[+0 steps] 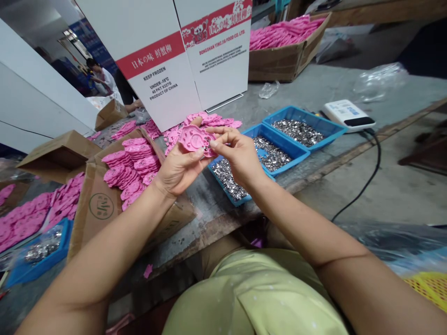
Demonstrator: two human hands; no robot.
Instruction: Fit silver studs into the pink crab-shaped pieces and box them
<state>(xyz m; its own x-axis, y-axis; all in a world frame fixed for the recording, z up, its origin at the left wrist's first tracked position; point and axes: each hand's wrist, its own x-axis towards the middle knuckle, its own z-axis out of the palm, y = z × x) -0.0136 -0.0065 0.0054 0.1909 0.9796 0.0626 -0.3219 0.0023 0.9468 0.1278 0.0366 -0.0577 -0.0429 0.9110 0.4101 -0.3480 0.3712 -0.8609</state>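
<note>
A flat pink plastic piece (193, 138) with raised studs is held up above the table, in front of the white carton. My left hand (181, 170) is closed on its near edge, thumb on top. The fingertips of my right hand (238, 151) pinch at the right end of the same piece, where small shiny bits show; I cannot make out whether a loose metal part is between them. Under and beside my right hand stand blue trays of small metal parts (228, 179). Behind the held piece lies a heap of more pink pieces (213, 120).
At left, an open cardboard box (101, 204) holds stacked pink pieces. A white carton (216, 60) stands upright behind. Further right are a blue tray (303, 125), a white scale (349, 115) with a black cable, and a large box of pink pieces (275, 63). Another person (104, 79) sits far left.
</note>
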